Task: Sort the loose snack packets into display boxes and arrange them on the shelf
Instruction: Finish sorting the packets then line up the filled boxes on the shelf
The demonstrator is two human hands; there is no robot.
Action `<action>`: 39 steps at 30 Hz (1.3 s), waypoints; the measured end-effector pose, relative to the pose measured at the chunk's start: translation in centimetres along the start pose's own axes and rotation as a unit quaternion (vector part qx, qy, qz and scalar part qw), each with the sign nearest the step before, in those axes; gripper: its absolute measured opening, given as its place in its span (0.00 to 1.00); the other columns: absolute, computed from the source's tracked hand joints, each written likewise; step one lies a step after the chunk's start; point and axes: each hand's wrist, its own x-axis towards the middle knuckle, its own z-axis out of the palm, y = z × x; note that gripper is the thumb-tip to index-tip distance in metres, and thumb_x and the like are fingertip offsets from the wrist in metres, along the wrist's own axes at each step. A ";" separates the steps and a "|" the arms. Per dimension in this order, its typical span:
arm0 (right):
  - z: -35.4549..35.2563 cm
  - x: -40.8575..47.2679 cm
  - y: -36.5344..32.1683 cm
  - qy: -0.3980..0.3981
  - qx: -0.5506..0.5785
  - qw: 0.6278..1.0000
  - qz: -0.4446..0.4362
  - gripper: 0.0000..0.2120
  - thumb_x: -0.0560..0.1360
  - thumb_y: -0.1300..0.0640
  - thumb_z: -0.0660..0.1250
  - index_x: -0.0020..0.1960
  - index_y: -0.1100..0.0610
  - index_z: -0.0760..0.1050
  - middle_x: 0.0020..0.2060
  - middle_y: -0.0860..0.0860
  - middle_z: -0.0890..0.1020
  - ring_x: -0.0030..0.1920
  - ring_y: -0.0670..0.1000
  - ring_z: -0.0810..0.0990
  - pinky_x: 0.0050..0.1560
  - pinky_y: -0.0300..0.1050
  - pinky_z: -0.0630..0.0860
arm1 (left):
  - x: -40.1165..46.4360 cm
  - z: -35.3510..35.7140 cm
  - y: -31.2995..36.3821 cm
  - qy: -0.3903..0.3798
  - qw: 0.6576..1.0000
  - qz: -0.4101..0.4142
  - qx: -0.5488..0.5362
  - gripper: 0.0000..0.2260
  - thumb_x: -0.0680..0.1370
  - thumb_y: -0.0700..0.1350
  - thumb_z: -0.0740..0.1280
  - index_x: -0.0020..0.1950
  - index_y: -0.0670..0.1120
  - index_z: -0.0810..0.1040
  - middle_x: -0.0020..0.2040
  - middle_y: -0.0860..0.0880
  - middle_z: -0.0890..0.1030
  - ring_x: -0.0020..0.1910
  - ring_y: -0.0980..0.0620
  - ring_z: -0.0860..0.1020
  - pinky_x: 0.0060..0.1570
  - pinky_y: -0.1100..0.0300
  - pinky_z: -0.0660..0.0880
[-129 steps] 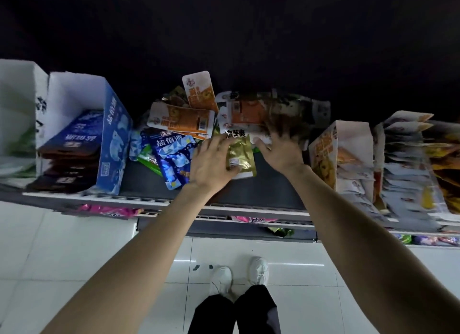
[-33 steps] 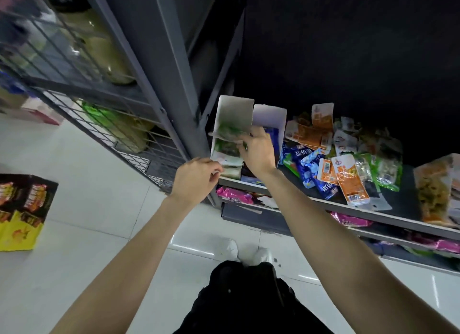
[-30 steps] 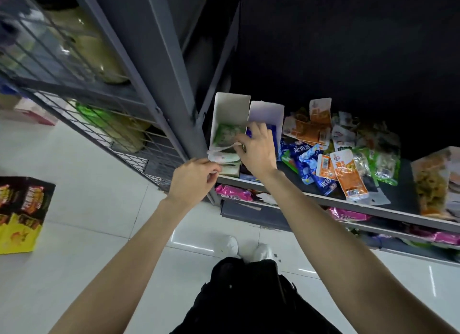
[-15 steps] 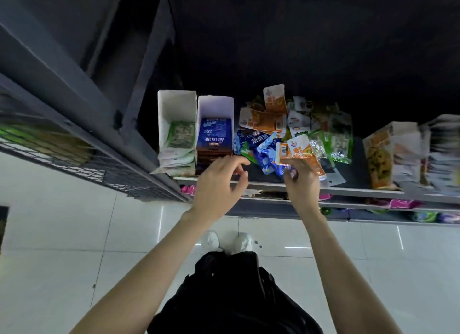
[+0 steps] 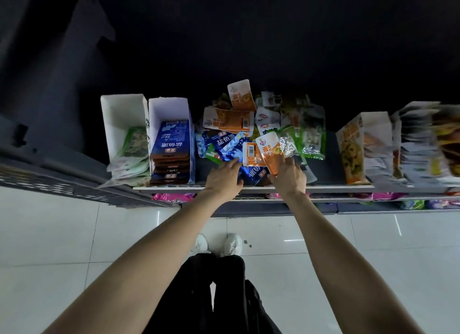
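Note:
A heap of loose snack packets [image 5: 263, 124] lies on the dark shelf [image 5: 323, 174]: orange, blue and green ones. My right hand [image 5: 288, 177] holds an orange packet [image 5: 270, 152] by its near end, lifted over the heap. My left hand [image 5: 225, 178] reaches with fingers stretched toward the blue packets [image 5: 229, 144], touching their near edge. At the left stand two white display boxes: one with green packets [image 5: 124, 124], one with blue packets [image 5: 171, 124].
Right of the heap stands an orange display box [image 5: 361, 144] and blurred stacks of more packets [image 5: 423, 144]. A lower shelf edge shows pink packets [image 5: 171, 197]. Grey shelving frame at far left. White tiled floor and my shoes below.
The view has swung from the left boxes back to the heap. My right hand left the green box and picked up an orange packet. My left hand moved to the blue packets.

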 end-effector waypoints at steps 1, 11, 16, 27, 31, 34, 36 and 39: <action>-0.2 -0.2 0.0 0.025 0.001 1.000 -0.007 0.23 0.77 0.56 0.65 0.68 0.57 0.63 0.57 0.59 0.76 0.55 0.59 0.78 0.47 0.52 0.78 | 0.0 0.0 0.3 0.008 1.000 -0.002 -0.001 0.26 0.79 0.52 0.60 0.75 0.47 0.58 0.76 0.49 0.59 0.73 0.48 0.60 0.69 0.49 0.64; -6.0 -8.6 -2.0 -0.011 0.762 0.636 0.123 0.16 0.75 0.72 0.60 0.62 0.63 0.70 0.55 0.57 0.81 0.53 0.56 0.81 0.48 0.52 0.81 | -4.4 -6.6 2.6 -0.021 0.804 -0.043 -0.592 0.13 0.77 0.49 0.66 0.62 0.51 0.74 0.53 0.54 0.79 0.53 0.59 0.77 0.47 0.72 0.72; -6.3 -11.2 -2.7 0.029 0.696 0.707 0.121 0.10 0.76 0.67 0.63 0.56 0.61 0.72 0.52 0.55 0.82 0.50 0.54 0.82 0.49 0.55 0.80 | -5.5 -6.9 3.1 0.011 0.867 0.031 -0.497 0.10 0.75 0.44 0.70 0.55 0.49 0.75 0.44 0.56 0.79 0.43 0.60 0.78 0.43 0.67 0.77; -9.2 -13.1 4.7 0.251 0.132 0.954 -0.095 0.10 0.75 0.61 0.68 0.55 0.53 0.77 0.41 0.51 0.83 0.31 0.55 0.79 0.27 0.43 0.73 | -2.9 -8.9 7.2 0.062 0.961 0.251 -0.097 0.09 0.76 0.47 0.69 0.55 0.52 0.82 0.48 0.54 0.84 0.42 0.58 0.78 0.43 0.61 0.76; -10.8 -12.7 8.5 0.350 0.226 0.904 -0.090 0.09 0.76 0.66 0.66 0.51 0.55 0.82 0.43 0.51 0.83 0.35 0.50 0.81 0.33 0.42 0.77 | 0.5 -8.2 11.8 0.189 0.927 0.285 -0.154 0.06 0.75 0.49 0.68 0.49 0.52 0.83 0.44 0.55 0.84 0.39 0.56 0.79 0.37 0.58 0.77; -12.5 -11.3 12.7 0.424 0.245 0.868 -0.082 0.09 0.78 0.61 0.64 0.48 0.58 0.83 0.48 0.51 0.84 0.43 0.48 0.82 0.37 0.40 0.78 | 3.3 -7.6 17.3 0.289 0.878 0.310 -0.222 0.08 0.75 0.49 0.67 0.48 0.49 0.84 0.43 0.53 0.84 0.41 0.55 0.79 0.37 0.61 0.75; -13.3 -9.6 15.5 0.466 0.202 0.858 -0.082 0.09 0.78 0.58 0.65 0.45 0.57 0.84 0.47 0.49 0.84 0.37 0.48 0.81 0.29 0.41 0.76 | 5.5 -7.3 21.1 0.332 0.863 0.285 -0.252 0.06 0.74 0.47 0.70 0.47 0.49 0.84 0.44 0.53 0.82 0.44 0.53 0.78 0.43 0.63 0.72; -13.9 -6.6 19.0 0.482 0.150 0.858 -0.092 0.13 0.79 0.58 0.63 0.41 0.55 0.84 0.45 0.48 0.85 0.32 0.47 0.81 0.26 0.33 0.66 | 8.5 -6.8 25.5 0.336 0.869 0.215 -0.292 0.05 0.72 0.42 0.72 0.47 0.48 0.85 0.45 0.50 0.81 0.43 0.55 0.78 0.41 0.67 0.70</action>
